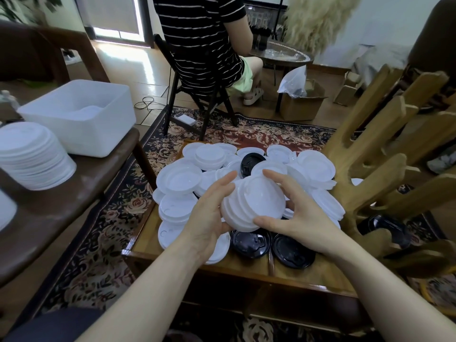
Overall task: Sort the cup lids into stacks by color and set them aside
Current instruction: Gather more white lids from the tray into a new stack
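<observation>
While both hands cup a short stack of white lids (254, 203) above the low wooden table (246, 270), the rest of the pile is unsorted. Left hand (209, 218) grips the stack's left side, thumb underneath; right hand (296, 213) holds the right side, fingers over the far rim, thumb near the front. Stack tilts toward the person, lids look loosely nested. Loose white lids (180, 178) heaped beneath, black lids (250, 243) at the near edge, one more black lid (251, 162) buried in the heap. Finished white stack (32, 156) stands on the side bench (74, 193) to the left, next to a white bin (79, 114). Risks: tilted stack could slip apart if either grip loosens; carrying it left could knock heap lids onto the rug (111, 218); a buried black lid may get scooped in with whites.
</observation>
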Tool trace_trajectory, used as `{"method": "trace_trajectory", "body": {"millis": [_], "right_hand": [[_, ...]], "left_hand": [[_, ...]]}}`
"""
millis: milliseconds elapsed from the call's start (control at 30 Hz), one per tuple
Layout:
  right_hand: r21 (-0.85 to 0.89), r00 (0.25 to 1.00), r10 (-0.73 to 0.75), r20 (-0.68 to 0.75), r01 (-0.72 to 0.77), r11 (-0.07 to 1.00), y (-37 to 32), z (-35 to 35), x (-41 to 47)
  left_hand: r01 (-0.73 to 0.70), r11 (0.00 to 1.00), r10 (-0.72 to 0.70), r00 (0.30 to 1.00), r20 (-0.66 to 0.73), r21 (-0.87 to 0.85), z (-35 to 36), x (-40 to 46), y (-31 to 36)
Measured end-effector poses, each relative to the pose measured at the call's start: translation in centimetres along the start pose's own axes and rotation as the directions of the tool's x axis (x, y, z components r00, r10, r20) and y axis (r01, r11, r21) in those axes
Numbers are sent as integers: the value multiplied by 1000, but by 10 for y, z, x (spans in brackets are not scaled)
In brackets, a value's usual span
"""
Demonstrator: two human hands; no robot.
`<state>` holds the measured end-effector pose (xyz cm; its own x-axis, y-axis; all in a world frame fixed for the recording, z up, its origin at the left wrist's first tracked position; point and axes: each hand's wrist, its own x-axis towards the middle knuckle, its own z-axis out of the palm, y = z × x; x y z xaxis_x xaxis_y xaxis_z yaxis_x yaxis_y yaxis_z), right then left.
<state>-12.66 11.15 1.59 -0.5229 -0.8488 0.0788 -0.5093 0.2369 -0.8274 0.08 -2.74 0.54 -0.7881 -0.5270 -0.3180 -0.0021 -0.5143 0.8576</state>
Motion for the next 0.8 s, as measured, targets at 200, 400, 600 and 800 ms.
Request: {"method": "trace_trajectory", "body": {"millis": [200, 400, 600, 800], "right_hand": [[-57, 997, -60, 56, 64, 996, 3, 4, -1], [-41, 994, -93, 56, 95, 995, 6, 7, 0], [-63, 993, -99, 71, 103, 993, 8, 8, 1], [-75, 999, -41, 2, 41, 996, 6, 16, -2]], "left_hand": [[24, 1000, -24, 999, 22, -16, 3, -4, 0], [-35, 999, 35, 997, 71, 1, 2, -1, -4], [-40, 999, 40, 998, 41, -6, 1, 2, -7], [-62, 997, 63, 998, -20, 34, 2, 2, -6]]}}
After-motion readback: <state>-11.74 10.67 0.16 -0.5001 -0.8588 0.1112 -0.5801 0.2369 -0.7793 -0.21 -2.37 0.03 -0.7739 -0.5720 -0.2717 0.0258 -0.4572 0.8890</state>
